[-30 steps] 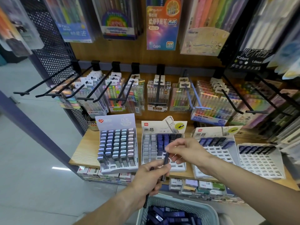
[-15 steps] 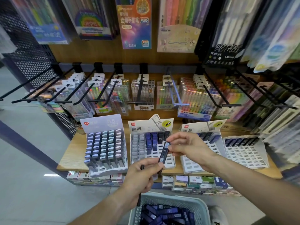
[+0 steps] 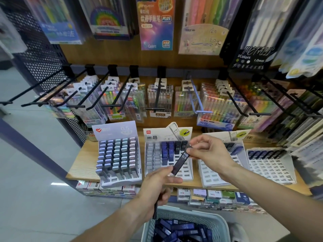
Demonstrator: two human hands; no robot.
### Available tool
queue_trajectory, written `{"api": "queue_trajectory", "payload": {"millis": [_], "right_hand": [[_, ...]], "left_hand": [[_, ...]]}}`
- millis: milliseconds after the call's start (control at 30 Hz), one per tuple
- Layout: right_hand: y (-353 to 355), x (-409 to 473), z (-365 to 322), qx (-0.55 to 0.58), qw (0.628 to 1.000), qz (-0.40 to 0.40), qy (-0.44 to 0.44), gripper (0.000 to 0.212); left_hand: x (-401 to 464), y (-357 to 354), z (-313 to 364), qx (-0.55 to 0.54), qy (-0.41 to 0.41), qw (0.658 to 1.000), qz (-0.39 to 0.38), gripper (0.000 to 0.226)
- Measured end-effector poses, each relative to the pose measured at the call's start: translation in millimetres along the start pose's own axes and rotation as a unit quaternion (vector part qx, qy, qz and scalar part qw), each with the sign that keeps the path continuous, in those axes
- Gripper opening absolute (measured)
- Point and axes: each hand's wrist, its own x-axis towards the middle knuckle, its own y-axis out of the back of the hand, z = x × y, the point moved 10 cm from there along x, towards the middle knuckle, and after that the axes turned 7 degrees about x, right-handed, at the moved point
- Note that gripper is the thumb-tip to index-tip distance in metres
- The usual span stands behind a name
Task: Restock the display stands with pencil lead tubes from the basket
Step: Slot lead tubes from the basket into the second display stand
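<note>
On the wooden shelf [image 3: 83,165], the full grey-white display stand [image 3: 118,158] stands leftmost. The left hand [image 3: 157,186] grips dark tubes [image 3: 155,209] in its curled fingers above the pale slatted plastic basket [image 3: 216,224]. The right hand [image 3: 209,152] pinches a black "HB 0.5" pencil lead tube [image 3: 180,160], tilted, over the partly filled white middle stand [image 3: 168,154].

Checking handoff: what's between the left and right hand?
Head view: one black HB 0.5 lead tube spans the gap, right hand pinching its top, left hand at its lower end.
</note>
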Motion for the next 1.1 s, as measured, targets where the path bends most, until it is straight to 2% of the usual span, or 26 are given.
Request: {"api": "queue_trajectory", "payload": {"millis": [67,167,267,600,867,1100], "right_hand": [[10.4,8.9,-2.4,-0.097,0.994,0.038,0.040,0.022],[11.3,14.4,-11.3,-0.263,0.956,0.057,0.118,0.023],[2.4,18.6,-6.7,-0.335,0.929,0.047,0.148,0.027],[-17.9,41.0,6.7,-0.395,0.902,0.042,0.171,0.022],[-24.4,46.0,13.9,-0.411,0.895,0.028,0.170,0.020],[-24.1,51.4,11.7,-0.444,0.877,0.050,0.177,0.027]], "left_hand": [[0.4,9.1,-5.8,-0.017,0.022,0.999,0.028,0.037],[0.2,18.5,-10.4,-0.078,0.028,0.995,0.058,0.051],[1.5,24.5,-8.0,-0.105,0.025,0.992,0.071,0.053],[-0.5,33.6,13.0,-0.151,-0.011,0.985,0.084,0.018],[-9.1,44.5,16.7,-0.148,-0.022,0.983,0.102,0.021],[-13.3,46.6,15.6,-0.143,-0.029,0.986,0.079,0.034]]}}
